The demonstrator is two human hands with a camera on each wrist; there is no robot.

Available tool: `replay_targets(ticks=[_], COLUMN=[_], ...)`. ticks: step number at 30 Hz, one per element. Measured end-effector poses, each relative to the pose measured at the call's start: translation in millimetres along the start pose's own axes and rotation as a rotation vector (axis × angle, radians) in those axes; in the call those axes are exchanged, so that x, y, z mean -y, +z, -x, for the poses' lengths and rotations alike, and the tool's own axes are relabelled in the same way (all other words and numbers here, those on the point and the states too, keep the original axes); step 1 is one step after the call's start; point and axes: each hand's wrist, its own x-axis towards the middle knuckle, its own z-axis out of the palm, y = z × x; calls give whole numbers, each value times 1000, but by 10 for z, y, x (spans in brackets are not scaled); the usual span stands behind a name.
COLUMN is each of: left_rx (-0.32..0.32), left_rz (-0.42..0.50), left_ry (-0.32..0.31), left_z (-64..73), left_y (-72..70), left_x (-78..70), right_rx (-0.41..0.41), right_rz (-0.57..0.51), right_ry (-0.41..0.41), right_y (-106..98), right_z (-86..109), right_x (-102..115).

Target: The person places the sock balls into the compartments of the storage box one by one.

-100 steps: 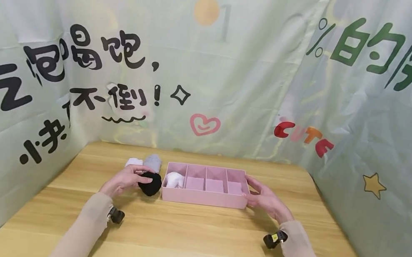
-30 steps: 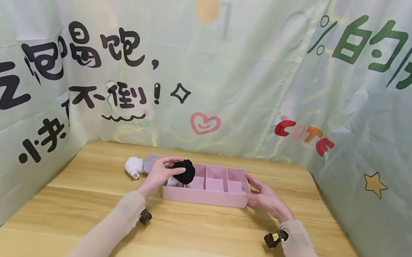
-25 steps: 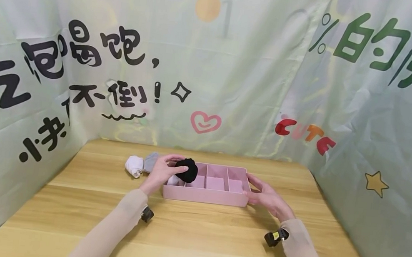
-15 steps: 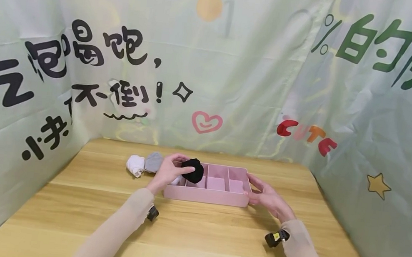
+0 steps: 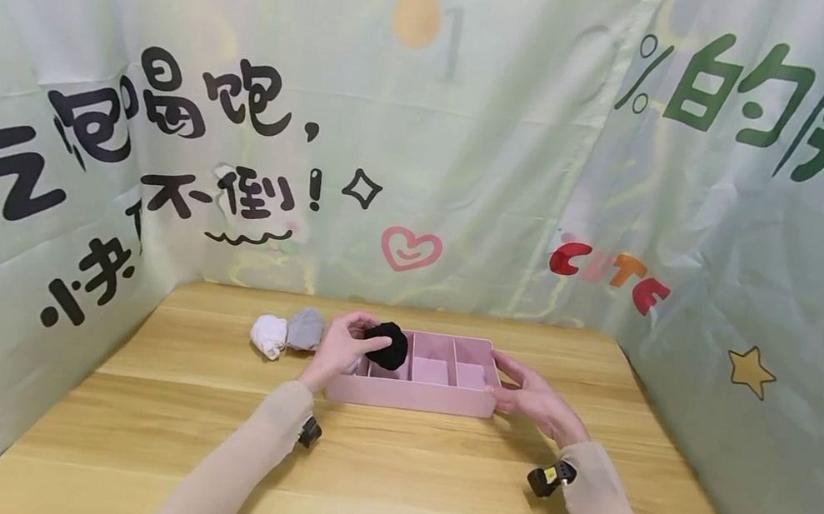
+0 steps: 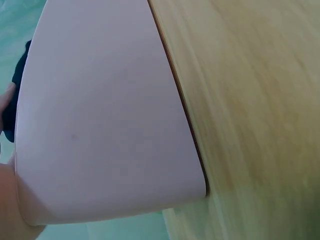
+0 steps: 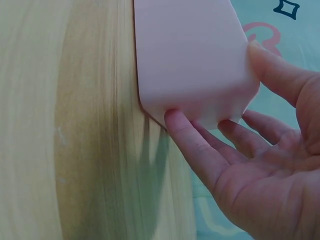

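In the head view, a pink divided box (image 5: 408, 396) stands on the wooden desk (image 5: 390, 464), and the left hand (image 5: 339, 348) pinches a black cloth bundle (image 5: 389, 347) above its second compartment from the left. The left wrist view is largely filled by an outer wall of the box, marked with a dark fleck (image 6: 74, 136) too small for the head view to show; just a sliver of the black cloth bundle appears at the edge. The right wrist view makes plain how the right hand (image 7: 265, 175) is clamped on the box: thumb at the upper rim, fingertips against the end wall. Of the four compartments, the leftmost contains a white cloth bundle (image 5: 353, 366), mostly hidden behind the left hand. Left of the box, a white drawstring-like bundle (image 5: 269, 336) and a grey bundle (image 5: 305, 329) sit side by side.
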Motion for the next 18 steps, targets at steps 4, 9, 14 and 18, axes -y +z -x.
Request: replay_targets(ticks=[4, 9, 14, 18], left_rx=[6, 3, -2, 5], left_rz=[-7, -18, -23, -18], left_ry=[-7, -31, -56, -59], left_z=[-5, 2, 9, 15], left_y=[14, 27, 30, 25], left_x=[-20, -29, -20, -6], right_rx=[-2, -9, 7, 2], right_rz=[-2, 14, 12, -13], right_ry=[-1, 3, -9, -12], right_y=[-4, -1, -1, 3], right_z=[6, 4, -2, -11], right_x=[10, 0, -11, -28])
